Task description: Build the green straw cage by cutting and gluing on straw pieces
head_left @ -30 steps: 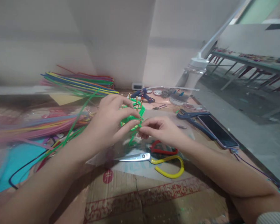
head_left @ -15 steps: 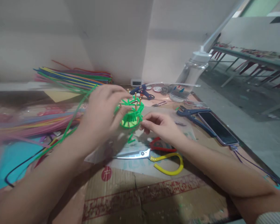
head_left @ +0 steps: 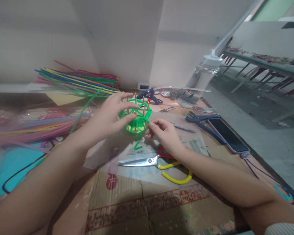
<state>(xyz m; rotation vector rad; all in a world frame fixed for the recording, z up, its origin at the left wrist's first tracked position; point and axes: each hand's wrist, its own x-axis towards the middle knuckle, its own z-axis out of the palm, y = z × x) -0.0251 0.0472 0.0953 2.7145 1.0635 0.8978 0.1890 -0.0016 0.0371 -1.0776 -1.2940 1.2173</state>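
Note:
A small round green frame point(head_left: 137, 122) made of fuzzy strips, with upright wooden sticks, stands on a pale sheet. My left hand point(head_left: 116, 112) rests against its left and upper side, with fingers curved around it. On the frame's right side my right hand point(head_left: 161, 130) pinches the end of a green strip. A long green strip point(head_left: 84, 112) runs behind my left forearm. Just in front of the frame lies a bent green scrap point(head_left: 137, 146). Scissors point(head_left: 150, 161) with red and yellow handles lie nearer to me, partly under my right wrist.
Bundled coloured strips point(head_left: 80, 81) lie at the back left. Behind the frame are a blue glue gun point(head_left: 150, 95) and a small white device point(head_left: 144, 86). A clear bottle point(head_left: 198, 81), pliers point(head_left: 205, 125) and a phone point(head_left: 227, 135) are on the right.
My left hand has shifted right and its fingers have spread a little over the frame. My right hand has moved slightly left, uncovering more of a pen and covering more of the scissors' red handle.

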